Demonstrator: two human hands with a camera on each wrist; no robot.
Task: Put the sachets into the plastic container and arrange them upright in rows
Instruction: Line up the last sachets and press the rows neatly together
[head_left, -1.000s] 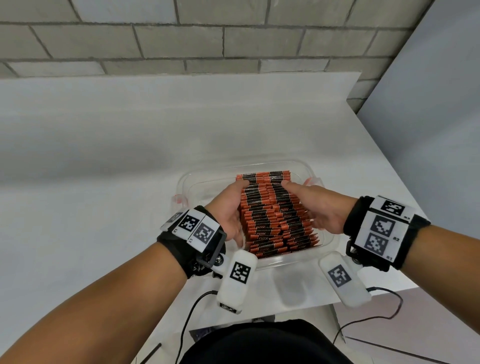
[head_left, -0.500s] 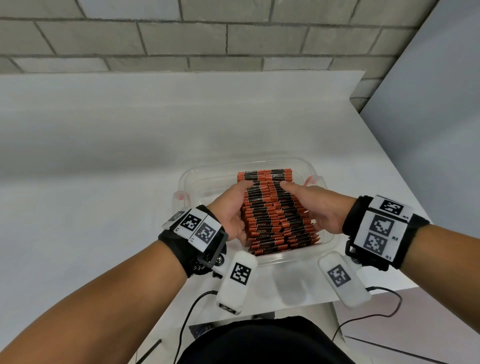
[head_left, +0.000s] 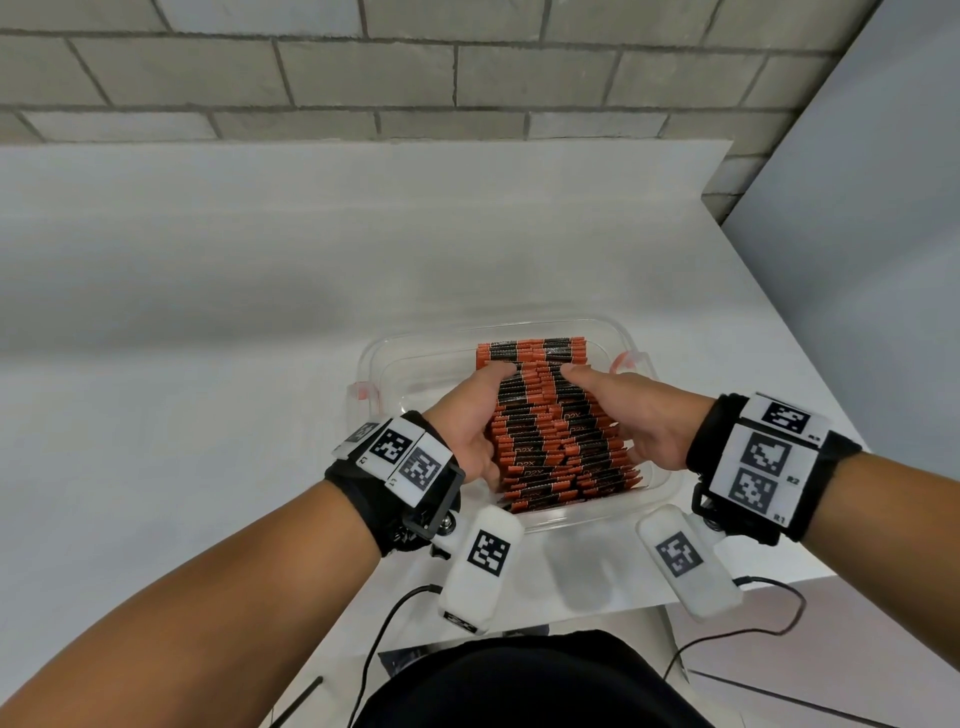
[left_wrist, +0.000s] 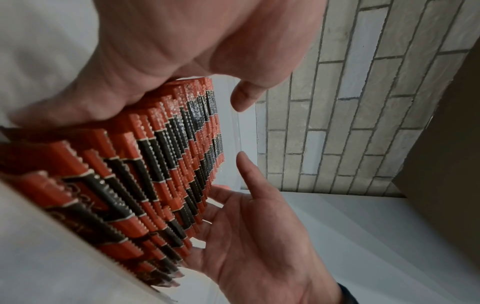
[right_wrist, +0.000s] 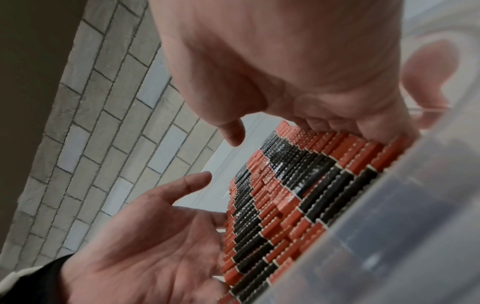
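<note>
Sachets (head_left: 558, 431), orange and black, are packed on edge in rows inside the clear plastic container (head_left: 395, 358) on the white counter (head_left: 260, 312). The block is flanked by the left hand (head_left: 470, 415) and right hand (head_left: 634, 415), each grip spread flat, fingers straight against its side.

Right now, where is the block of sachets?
In the head view, the sachets stand inside the plastic container near the table's front edge, between the left hand and right hand.
</note>
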